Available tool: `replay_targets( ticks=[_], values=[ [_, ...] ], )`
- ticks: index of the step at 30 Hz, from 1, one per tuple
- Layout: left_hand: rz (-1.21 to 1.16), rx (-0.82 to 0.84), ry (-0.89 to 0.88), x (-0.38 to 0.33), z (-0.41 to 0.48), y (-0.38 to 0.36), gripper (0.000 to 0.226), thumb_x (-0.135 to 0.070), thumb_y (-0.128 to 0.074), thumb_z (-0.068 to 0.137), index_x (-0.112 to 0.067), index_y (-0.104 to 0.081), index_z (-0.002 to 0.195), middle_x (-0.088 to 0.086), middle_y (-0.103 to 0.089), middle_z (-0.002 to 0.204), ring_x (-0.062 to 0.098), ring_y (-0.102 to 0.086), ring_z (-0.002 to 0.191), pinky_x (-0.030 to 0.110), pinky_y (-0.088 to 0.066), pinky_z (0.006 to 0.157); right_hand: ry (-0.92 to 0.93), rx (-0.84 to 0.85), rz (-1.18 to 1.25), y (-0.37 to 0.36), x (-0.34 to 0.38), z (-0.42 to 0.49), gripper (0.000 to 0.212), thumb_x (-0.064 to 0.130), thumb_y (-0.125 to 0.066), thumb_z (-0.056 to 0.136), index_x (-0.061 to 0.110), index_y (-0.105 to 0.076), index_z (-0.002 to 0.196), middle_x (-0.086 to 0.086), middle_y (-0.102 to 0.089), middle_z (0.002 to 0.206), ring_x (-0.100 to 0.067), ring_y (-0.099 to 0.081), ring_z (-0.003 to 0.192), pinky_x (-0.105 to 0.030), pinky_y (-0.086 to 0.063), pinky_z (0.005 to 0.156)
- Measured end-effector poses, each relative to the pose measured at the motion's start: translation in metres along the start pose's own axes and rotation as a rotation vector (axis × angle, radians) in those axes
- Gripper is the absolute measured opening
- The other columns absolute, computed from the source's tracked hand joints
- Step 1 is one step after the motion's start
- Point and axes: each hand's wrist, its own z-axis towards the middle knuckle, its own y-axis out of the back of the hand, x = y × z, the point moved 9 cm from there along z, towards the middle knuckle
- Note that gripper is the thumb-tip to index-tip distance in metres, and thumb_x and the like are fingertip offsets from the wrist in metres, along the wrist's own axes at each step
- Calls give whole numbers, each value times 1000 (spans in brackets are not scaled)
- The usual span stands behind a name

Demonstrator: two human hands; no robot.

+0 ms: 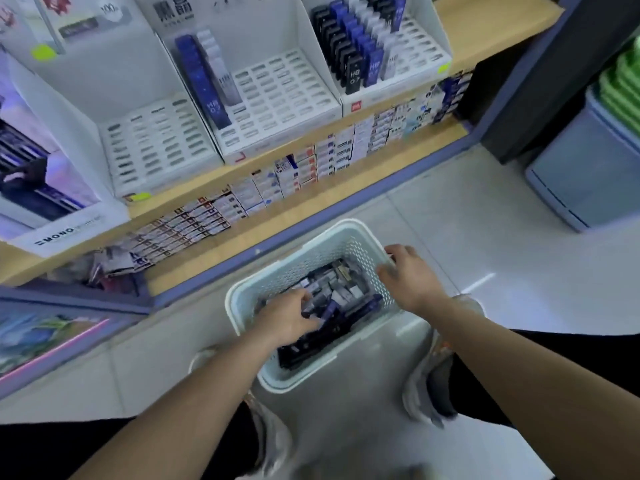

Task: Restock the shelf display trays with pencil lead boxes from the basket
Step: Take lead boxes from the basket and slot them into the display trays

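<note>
Down on the floor (485, 244) before the shelf (263, 216), the white basket (313, 245) holds the pencil lead boxes (341, 289), where the left hand (289, 318) curls around some while the right hand (410, 277) grips its rim.

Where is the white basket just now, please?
Head view, lower centre: the white basket sits on the floor before the shelf, left hand inside, right hand gripping its rim.

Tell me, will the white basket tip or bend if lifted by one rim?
It would probably tilt: the right hand grips one rim of the basket, with lead boxes piled inside. Its perforated plastic walls look rigid, so bending seems unlikely.
</note>
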Motion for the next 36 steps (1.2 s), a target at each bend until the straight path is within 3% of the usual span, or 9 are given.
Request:
replay_targets(
  ticks=[2,5,8,14,18,22,28,31,36],
  values=[
    [-6,38,-2,1,14,-19,71,-51,-72,85,-22,-45,144,0,-55,139,20,-61,109,34,-51,89,-4,-36,6,-7,-2,5,41,31,-44,102,13,-43,139,-13,-44,129,-37,-59,96,-45,-50,86],
    [-4,23,-8,3,33,-35,80,-58,-75,79,-20,-46,143,1,-56,141,22,-55,122,40,-48,100,40,-84,59,-11,1,14,29,29,-41,104,13,-44,129,-13,-54,108,-30,-59,76,-44,-52,69],
    [-9,31,-7,3,49,-48,79,-60,-76,77,-21,-50,140,1,-60,134,23,-56,120,43,-49,99,66,-78,44,-15,3,24,24,30,-40,104,17,-42,123,-9,-60,91,-25,-60,66,-43,-53,58],
    [-45,14,-69,-2,69,-58,51,-42,-77,85,-21,-62,129,2,-64,130,24,-61,116,36,-49,97,95,-88,-63,-16,8,41,24,28,-40,103,14,-46,122,-8,-57,90,-24,-53,68,-31,-32,55],
    [-158,50,-48,4,79,-54,39,-29,-74,90,-18,-64,125,4,-64,129,23,-61,116,34,-48,99,95,-102,-77,-17,7,44,23,29,-40,102,14,-48,115,-8,-57,87,-26,-55,68,-33,-40,56],
    [-332,-7,43,17,83,-37,26,-23,-68,94,-17,-65,119,4,-66,116,22,-62,100,29,-43,82,92,-109,-75,-17,7,44,21,30,-40,101,14,-49,110,-7,-56,85,-27,-55,69,-34,-41,57],
    [-441,-93,14,-10,85,-27,28,-27,-65,97,-17,-59,122,0,-62,120,15,-55,104,28,-39,88,82,-121,-77,-17,7,42,22,32,-40,101,13,-50,107,-8,-55,85,-29,-54,71,-36,-42,58],
    [-338,-62,-32,-31,88,-45,36,-31,-65,97,-14,-59,128,3,-62,130,22,-60,115,32,-46,94,76,-128,-76,-15,7,41,23,31,-40,101,11,-50,105,-9,-55,85,-30,-53,73,-36,-40,59],
    [-256,4,-53,-47,88,-68,49,-42,-53,100,-10,-47,137,14,-55,137,33,-52,125,46,-45,104,63,-132,-87,-15,5,41,21,32,-40,102,12,-47,103,-5,-51,85,-31,-50,74,-34,-32,61]
  ],
)
